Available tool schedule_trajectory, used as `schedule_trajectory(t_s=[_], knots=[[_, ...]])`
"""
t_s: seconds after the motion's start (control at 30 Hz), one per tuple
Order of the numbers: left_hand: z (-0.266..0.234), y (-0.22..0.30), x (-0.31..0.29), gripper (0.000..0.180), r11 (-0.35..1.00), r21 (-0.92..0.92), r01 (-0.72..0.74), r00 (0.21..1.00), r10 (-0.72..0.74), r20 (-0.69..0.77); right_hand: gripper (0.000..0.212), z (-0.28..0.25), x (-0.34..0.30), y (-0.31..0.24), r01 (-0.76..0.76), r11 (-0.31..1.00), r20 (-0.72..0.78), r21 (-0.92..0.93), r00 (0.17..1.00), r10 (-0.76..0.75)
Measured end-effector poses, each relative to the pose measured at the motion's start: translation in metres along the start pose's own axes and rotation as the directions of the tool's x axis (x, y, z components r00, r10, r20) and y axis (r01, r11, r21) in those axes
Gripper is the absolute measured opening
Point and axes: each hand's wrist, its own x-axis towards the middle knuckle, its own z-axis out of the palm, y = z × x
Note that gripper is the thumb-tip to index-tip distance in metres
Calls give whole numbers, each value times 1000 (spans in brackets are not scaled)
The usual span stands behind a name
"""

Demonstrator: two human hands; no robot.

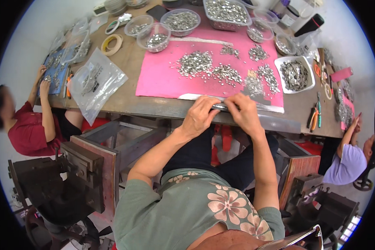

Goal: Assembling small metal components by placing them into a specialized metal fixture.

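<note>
At the front edge of a pink mat [154, 81], my left hand [199, 117] and my right hand [246, 113] are close together, fingers bent into pinches. A thin, dark, shiny strip [221, 107] shows between the fingertips; whether it is a loose piece or part of the table's edge I cannot tell. Just beyond my right hand lies a flat patch of small silvery metal pieces [254, 85]. A large loose heap of such pieces [194, 63] sits farther left, with a smaller heap [227, 75] beside it and others to the right.
Clear tubs of metal pieces [180, 21] line the back. A white tray [281, 66] of pieces stands right, near pliers [314, 114]. Tape [111, 44] and a plastic bag [98, 85] lie left. Co-workers sit at both sides [31, 125] [348, 162].
</note>
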Motion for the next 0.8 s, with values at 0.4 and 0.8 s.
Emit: schedule_trajectory(t_s=[0.4, 0.8], knots=[[-90, -109, 54, 9, 892, 398, 216, 964, -129, -234, 15, 15, 30, 17, -18, 984, -31, -179, 999, 13], [-108, -135, 74, 12, 776, 615, 136, 984, -178, 6, 8, -4, 14, 11, -119, 985, -21, 125, 992, 123]])
